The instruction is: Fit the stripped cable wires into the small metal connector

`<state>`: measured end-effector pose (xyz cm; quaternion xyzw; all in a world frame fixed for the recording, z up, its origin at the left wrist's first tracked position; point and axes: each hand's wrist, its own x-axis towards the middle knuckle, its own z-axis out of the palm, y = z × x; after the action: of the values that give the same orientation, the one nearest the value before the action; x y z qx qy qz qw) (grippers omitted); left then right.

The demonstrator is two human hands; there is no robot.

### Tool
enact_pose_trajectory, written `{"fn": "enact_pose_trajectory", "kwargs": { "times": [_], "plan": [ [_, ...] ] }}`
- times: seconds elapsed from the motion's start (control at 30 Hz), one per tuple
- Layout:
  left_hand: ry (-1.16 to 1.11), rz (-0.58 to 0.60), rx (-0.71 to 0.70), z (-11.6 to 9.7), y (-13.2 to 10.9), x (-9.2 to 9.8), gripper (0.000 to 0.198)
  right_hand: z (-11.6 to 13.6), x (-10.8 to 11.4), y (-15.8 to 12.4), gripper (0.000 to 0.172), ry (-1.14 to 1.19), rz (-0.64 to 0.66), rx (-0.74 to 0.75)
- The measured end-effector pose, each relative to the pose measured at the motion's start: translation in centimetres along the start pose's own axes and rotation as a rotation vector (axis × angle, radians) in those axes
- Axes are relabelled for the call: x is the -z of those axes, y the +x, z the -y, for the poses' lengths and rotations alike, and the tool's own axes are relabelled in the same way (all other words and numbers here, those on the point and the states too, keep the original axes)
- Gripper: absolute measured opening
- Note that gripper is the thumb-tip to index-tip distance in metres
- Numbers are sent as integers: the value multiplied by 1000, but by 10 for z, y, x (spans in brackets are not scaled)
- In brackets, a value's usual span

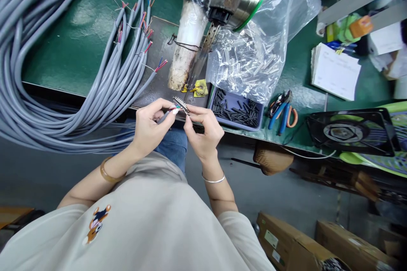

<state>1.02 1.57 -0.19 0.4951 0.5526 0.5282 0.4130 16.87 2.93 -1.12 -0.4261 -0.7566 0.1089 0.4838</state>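
Note:
My left hand (154,119) is closed on the end of a grey cable, its thin coloured wires (174,108) fanned out between thumb and forefinger. Close beside it, my right hand (205,129) pinches a small metal-pinned connector (181,103). The wire tips meet the connector between my fingertips; whether any wire is joined to it is too small to tell. Just above both hands, a soldering iron (206,44) points down from a holder, next to a white tube (185,46) wrapped in plastic. A yellow sponge piece (200,88) lies under the tip.
Many grey cables (104,80) with stripped ends hang over the left table edge. At right are a solder spool (249,2), a plastic bag of connectors (251,55), a purple tray (259,120) of black sleeves, cutters (282,112), paper slips (333,72) and a fan (352,132).

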Motion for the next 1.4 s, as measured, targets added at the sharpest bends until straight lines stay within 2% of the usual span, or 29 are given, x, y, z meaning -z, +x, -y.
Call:
{"fn": "enact_pose_trajectory", "kwargs": {
  "times": [0.23, 0.43, 0.73, 1.0, 1.17, 1.4],
  "plan": [
    [187, -22, -214, -1, 9, 0, 6, -3, 1, 8, 18, -13, -18, 41],
    [261, -17, -256, -1, 10, 0, 7, -5, 0, 11, 18, 18, -29, 21],
    [278, -34, -332, -8, 14, 2, 5, -4, -1, 16, 21, 7, -47, 68],
    [247, 21, -207, -6, 12, 5, 3, -4, 1, 13, 22, -59, -21, 125],
    [160, 44, -101, -3, 13, 6, 8, -5, 0, 12, 21, 12, -26, 47],
    [191, 20, -162, -7, 14, 5, 6, -5, -2, 15, 20, 12, -49, 41]
  ]
}}
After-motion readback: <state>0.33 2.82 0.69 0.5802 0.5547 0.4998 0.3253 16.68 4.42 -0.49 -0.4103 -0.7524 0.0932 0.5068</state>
